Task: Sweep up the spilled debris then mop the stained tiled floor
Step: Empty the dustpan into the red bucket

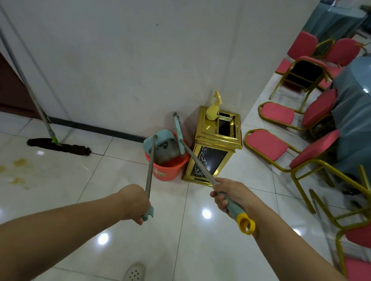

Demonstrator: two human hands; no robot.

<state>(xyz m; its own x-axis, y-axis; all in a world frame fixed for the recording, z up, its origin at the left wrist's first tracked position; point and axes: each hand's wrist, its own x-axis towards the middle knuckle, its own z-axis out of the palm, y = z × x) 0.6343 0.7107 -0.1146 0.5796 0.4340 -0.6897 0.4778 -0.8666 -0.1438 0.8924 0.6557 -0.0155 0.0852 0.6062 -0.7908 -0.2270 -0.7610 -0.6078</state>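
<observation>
The glossy white tiled floor [194,250] lies under both my hands, with yellow-brown stains [13,170] well to the left of my left hand. Beyond that hand a grey-handled flat mop with a dark head [59,146] leans against the white wall [120,48], its head on the floor. A round desk under a blue-grey cloth [364,113], ringed by red-cushioned gold-framed chairs [274,144], stands to the right of my right hand. Ahead of my right hand is a gold-framed, black-panelled bin [209,161] with a yellow spray bottle [213,111] on top. Just beside the bin, ahead and between my hands, sits an orange plastic bucket [167,169].

My left hand [135,202] is closed around the handle of a teal long-handled dustpan [164,146], whose pan is tipped into the bucket. My right hand [231,196] is wrapped around the metal-shafted teal broom [178,135], its head raised over the bucket rim. I cannot tell whether any debris remains.
</observation>
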